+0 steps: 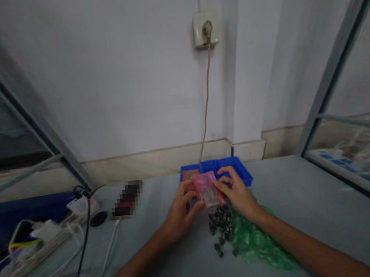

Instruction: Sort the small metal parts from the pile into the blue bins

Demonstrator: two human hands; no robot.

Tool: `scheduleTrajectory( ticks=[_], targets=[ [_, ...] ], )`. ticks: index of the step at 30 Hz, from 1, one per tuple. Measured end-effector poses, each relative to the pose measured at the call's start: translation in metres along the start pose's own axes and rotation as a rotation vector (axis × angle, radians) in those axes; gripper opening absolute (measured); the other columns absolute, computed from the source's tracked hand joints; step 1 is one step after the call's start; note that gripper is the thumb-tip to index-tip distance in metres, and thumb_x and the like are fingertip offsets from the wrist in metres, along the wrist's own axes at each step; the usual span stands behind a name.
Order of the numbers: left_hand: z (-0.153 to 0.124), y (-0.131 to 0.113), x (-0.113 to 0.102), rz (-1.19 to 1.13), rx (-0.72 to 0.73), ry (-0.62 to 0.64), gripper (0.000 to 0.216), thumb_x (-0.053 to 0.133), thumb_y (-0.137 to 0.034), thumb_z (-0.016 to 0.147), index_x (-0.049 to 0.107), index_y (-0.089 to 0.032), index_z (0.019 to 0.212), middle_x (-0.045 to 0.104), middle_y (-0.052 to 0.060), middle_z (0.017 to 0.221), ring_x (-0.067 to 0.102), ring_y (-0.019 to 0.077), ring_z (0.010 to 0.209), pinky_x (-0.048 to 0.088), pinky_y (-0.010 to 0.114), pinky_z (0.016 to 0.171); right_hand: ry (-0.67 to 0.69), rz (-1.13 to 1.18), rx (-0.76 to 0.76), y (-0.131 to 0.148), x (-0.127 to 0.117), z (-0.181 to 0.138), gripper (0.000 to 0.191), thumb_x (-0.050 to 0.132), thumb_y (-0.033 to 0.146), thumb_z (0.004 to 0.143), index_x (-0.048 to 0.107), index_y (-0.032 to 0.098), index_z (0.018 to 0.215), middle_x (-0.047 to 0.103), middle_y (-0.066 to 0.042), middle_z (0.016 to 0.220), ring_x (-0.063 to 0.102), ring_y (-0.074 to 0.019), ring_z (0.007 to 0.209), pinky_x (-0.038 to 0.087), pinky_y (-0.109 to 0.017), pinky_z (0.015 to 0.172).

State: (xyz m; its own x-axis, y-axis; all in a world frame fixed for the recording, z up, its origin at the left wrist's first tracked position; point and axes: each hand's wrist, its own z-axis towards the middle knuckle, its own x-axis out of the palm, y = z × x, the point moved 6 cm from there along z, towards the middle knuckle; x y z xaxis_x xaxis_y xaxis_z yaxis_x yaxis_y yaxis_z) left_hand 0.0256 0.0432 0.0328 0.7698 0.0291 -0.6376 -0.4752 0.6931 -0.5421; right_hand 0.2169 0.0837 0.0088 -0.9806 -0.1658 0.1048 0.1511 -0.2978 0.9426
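Note:
A small pink, see-through plastic bag (208, 188) is held up between my two hands, just in front of the blue bins. My left hand (182, 205) pinches its left edge with thumb and fingers. On the other side, the fingers of my right hand (236, 192) close on its right edge. What lies inside the bag is too blurred to name. Below it, several small dark shiny parts (222, 223) form a loose pile on the table. A crumpled green plastic bag (257, 239) lies beside the pile, partly under my right forearm.
A blue divided bin (244, 174) stands against the wall, with something pink in its left compartment. A pixelated phone-like object (127, 199), a white cable and a power strip (37, 252) lie at left. Metal frame posts (317, 115) rise on both sides.

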Motion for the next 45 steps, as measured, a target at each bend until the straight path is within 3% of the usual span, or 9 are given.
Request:
scheduleTrajectory(
  ticks=[4,10,16,20,26,29,34,41,45],
  targets=[
    [-0.002,-0.012,-0.003,0.087,0.09,0.016,0.023,0.056,-0.035,0.102,0.071,-0.026,0.117,0.02,0.006,0.167,0.033,0.0326,0.147,0.038,0.051,0.116,-0.048,-0.129,-0.044,0.006,-0.008,0.005,0.021,0.069,0.04,0.088,0.059,0.023,0.095,0.061,0.002,0.078,0.055,-0.0125,0.055,0.045,-0.022,0.047],
    [-0.003,-0.004,0.004,0.033,0.081,0.066,0.032,0.052,-0.028,0.104,0.061,-0.029,0.135,0.064,0.008,0.135,0.056,0.0246,0.125,0.042,0.047,0.11,-0.014,0.041,0.179,-0.002,0.0,0.001,0.03,0.066,0.05,0.087,0.064,0.02,0.086,0.059,0.001,0.067,0.058,-0.0161,0.048,0.049,-0.026,0.037],
    [0.0,0.014,0.002,0.064,0.042,-0.091,0.045,0.047,-0.017,0.102,0.053,-0.028,0.145,0.067,0.008,0.126,0.06,0.0233,0.11,0.049,0.044,0.099,0.068,0.072,0.231,0.0,0.007,-0.003,0.036,0.065,0.054,0.087,0.06,0.019,0.08,0.057,0.002,0.062,0.055,-0.0134,0.046,0.046,-0.023,0.036],
    [0.0,0.022,-0.008,0.062,0.017,-0.16,0.031,0.059,-0.023,0.098,0.066,-0.028,0.128,0.07,0.007,0.117,0.06,0.0245,0.108,0.049,0.042,0.096,0.144,-0.065,0.134,0.005,0.01,-0.004,0.033,0.064,0.053,0.09,0.067,0.02,0.086,0.052,0.004,0.06,0.049,-0.0106,0.045,0.04,-0.021,0.038],
    [0.007,0.038,-0.018,-0.053,-0.187,-0.253,0.025,0.058,-0.04,0.099,0.074,-0.021,0.105,0.07,0.004,0.096,0.062,0.0194,0.084,0.051,0.031,0.077,0.231,-0.138,-0.045,0.011,0.014,-0.004,0.031,0.061,0.05,0.095,0.077,0.026,0.107,0.06,-0.008,0.119,0.061,-0.0156,0.075,0.05,-0.025,0.051],
    [0.01,0.044,-0.011,-0.247,-0.281,-0.243,0.032,0.057,-0.045,0.099,0.071,-0.017,0.104,0.072,0.004,0.09,0.065,0.0188,0.08,0.051,0.028,0.072,0.291,-0.142,-0.011,0.006,0.018,-0.006,0.033,0.06,0.049,0.096,0.076,0.026,0.114,0.066,-0.007,0.102,0.061,-0.0173,0.074,0.051,-0.026,0.054],
    [0.007,0.041,-0.003,-0.479,-0.313,-0.273,0.063,0.059,-0.045,0.099,0.031,-0.022,0.15,0.069,0.0,0.087,0.066,0.0162,0.075,0.053,0.027,0.069,0.245,-0.18,0.007,-0.001,0.015,-0.005,0.033,0.063,0.047,0.095,0.073,0.024,0.118,0.067,-0.003,0.09,0.056,-0.0132,0.06,0.047,-0.026,0.054],
    [0.005,0.03,-0.007,-0.005,-0.083,-0.144,0.034,0.064,-0.042,0.096,0.063,-0.026,0.127,0.067,0.007,0.117,0.062,0.0234,0.104,0.051,0.039,0.091,0.24,-0.189,0.036,-0.009,0.01,-0.003,0.04,0.064,0.045,0.095,0.066,0.026,0.131,0.064,0.0,0.079,0.055,-0.0121,0.054,0.046,-0.024,0.051],
    [0.006,0.04,-0.015,0.175,0.003,-0.215,0.042,0.071,-0.041,0.092,0.061,-0.028,0.131,0.065,0.007,0.126,0.056,0.0267,0.117,0.045,0.046,0.102,0.278,-0.137,0.062,-0.01,0.016,-0.006,0.052,0.064,0.044,0.094,0.056,0.03,0.143,0.07,-0.008,0.111,0.061,-0.0128,0.062,0.048,-0.022,0.046]
  ],
)
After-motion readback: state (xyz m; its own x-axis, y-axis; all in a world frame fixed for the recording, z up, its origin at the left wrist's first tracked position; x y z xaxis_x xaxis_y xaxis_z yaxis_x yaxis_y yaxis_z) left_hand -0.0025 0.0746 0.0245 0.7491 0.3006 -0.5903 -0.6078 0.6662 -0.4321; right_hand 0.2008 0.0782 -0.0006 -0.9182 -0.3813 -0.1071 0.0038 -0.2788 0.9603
